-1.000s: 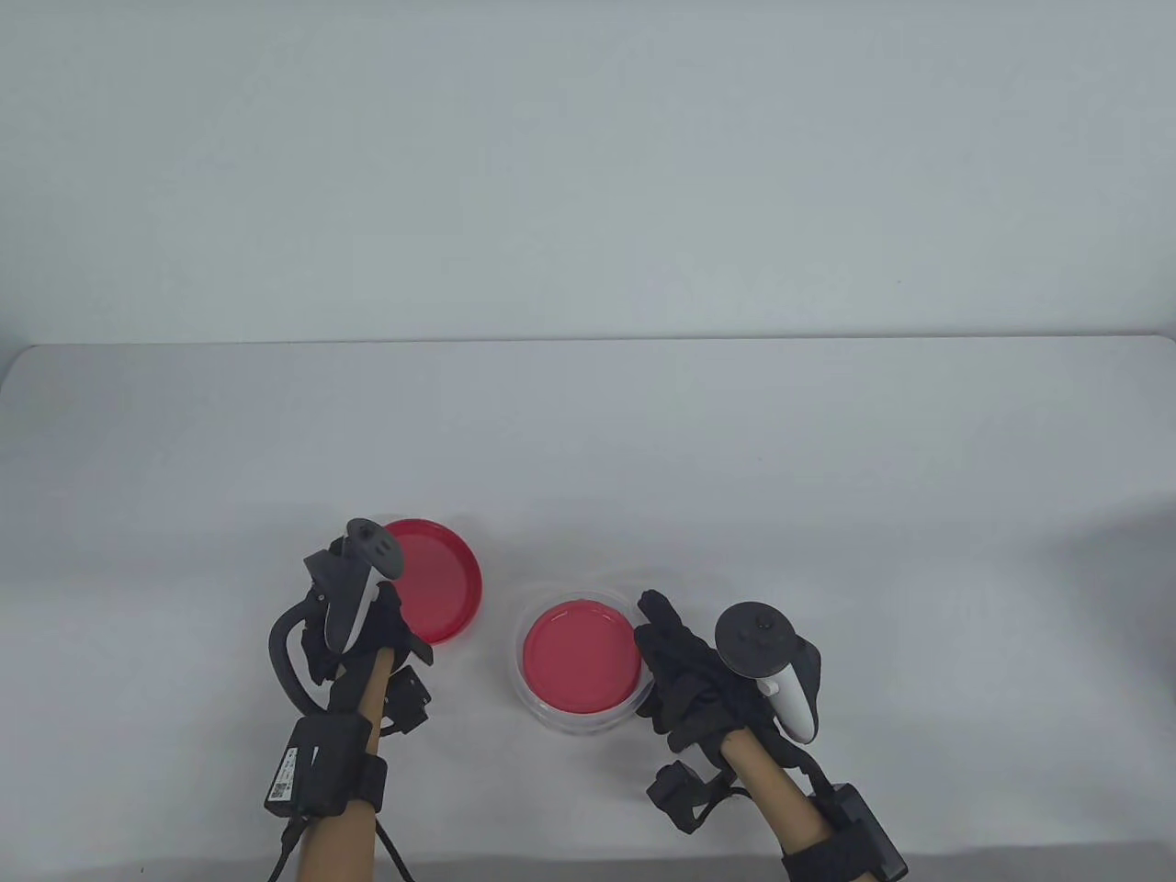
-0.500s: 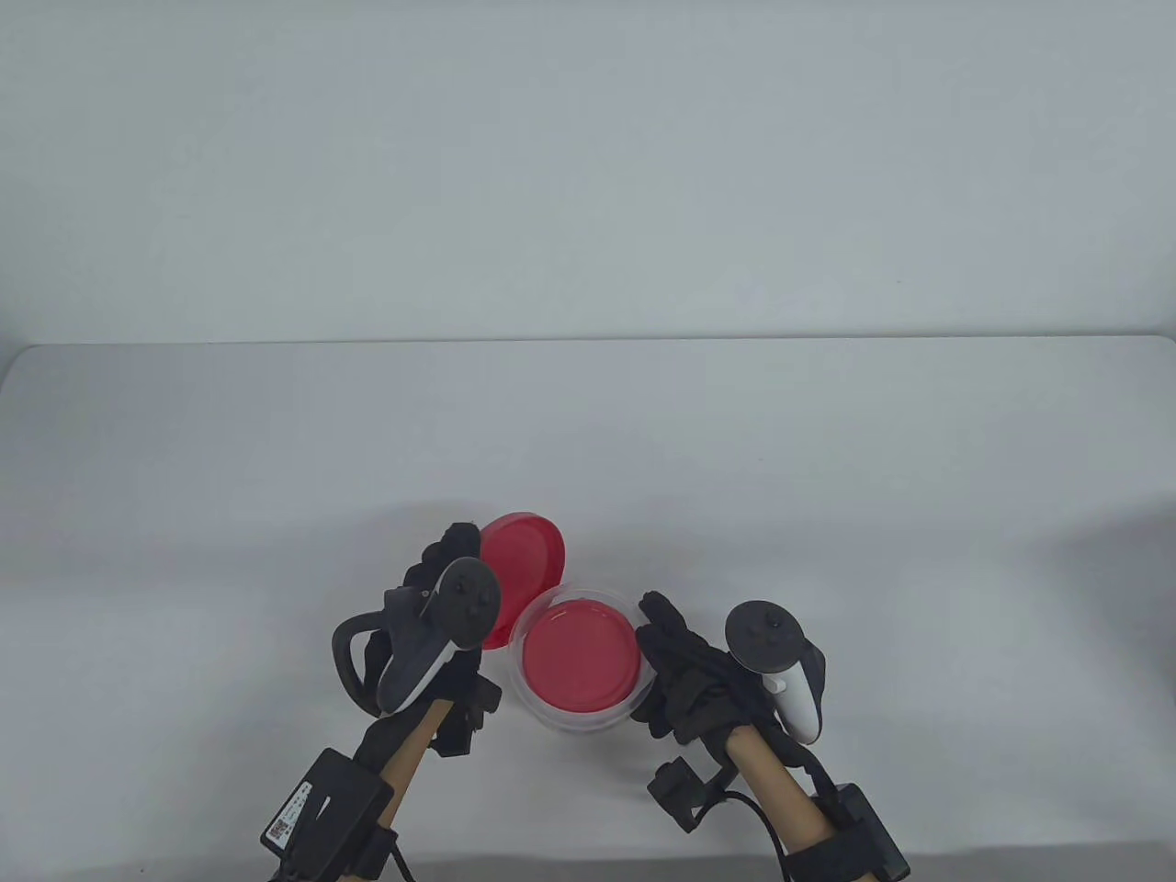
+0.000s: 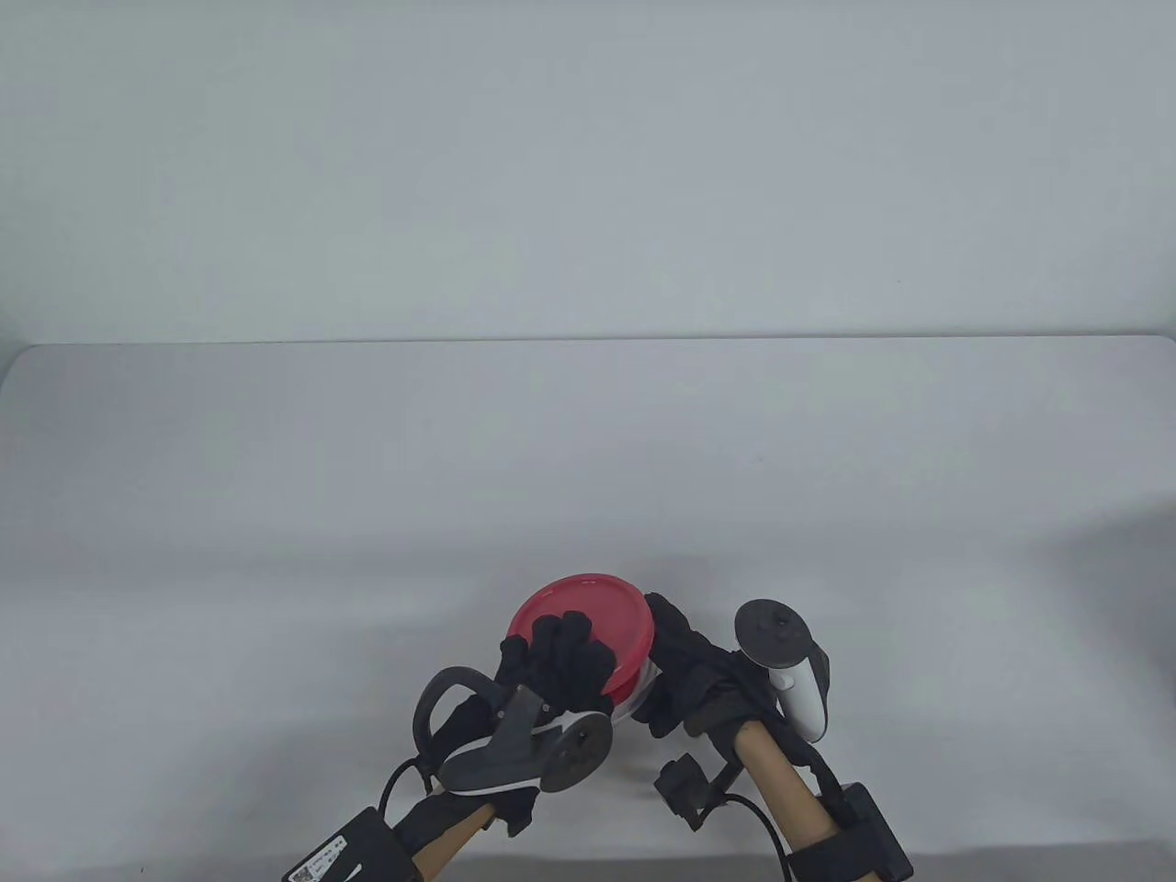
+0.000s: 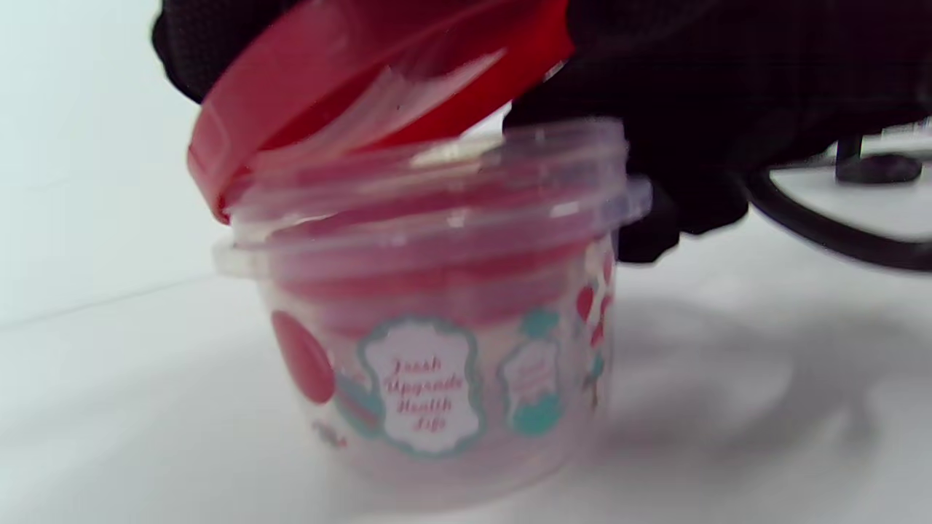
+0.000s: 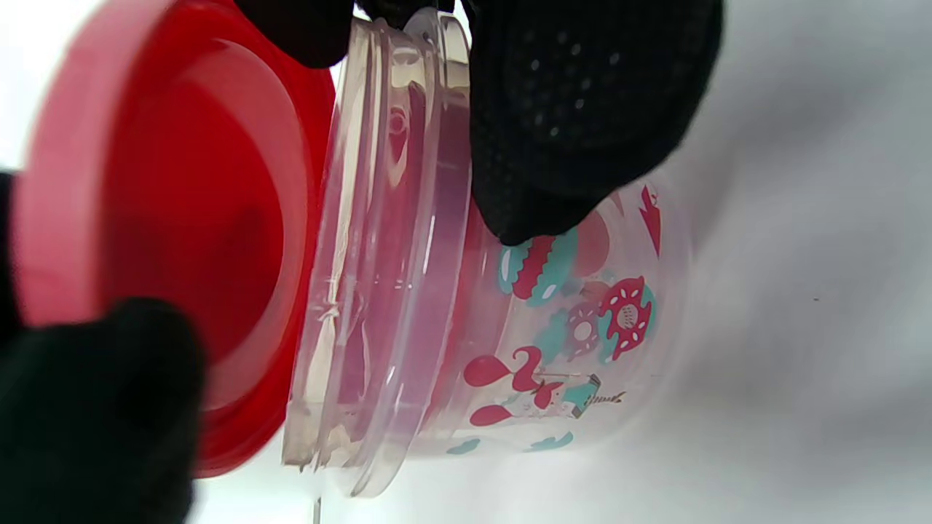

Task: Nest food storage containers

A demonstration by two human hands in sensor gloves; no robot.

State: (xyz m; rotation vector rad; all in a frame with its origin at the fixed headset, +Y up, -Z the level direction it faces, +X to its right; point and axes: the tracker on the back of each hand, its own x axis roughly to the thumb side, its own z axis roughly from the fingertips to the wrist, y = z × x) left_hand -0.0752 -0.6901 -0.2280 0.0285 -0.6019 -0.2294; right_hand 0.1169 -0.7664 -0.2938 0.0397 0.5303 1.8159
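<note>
A clear round container [image 4: 437, 349] with printed pictures stands on the white table near the front edge, with a smaller red-lidded one nested inside. It also shows in the right wrist view [image 5: 510, 320]. My left hand [image 3: 560, 657] holds a large red lid [image 3: 588, 616] tilted over the container's mouth, one edge on the rim [image 4: 437, 175], the other raised. The lid's underside shows in the right wrist view [image 5: 167, 218]. My right hand [image 3: 684, 666] grips the container's right side, fingers [image 5: 582, 109] on the rim and wall.
The white table [image 3: 588, 441] stretches away to a pale back wall. Black cables [image 4: 823, 225] from the gloves lie by the container.
My left hand lifted the red lid from the table at the left, carried it right and laid it tilted over the container. My right hand kept its grip.
</note>
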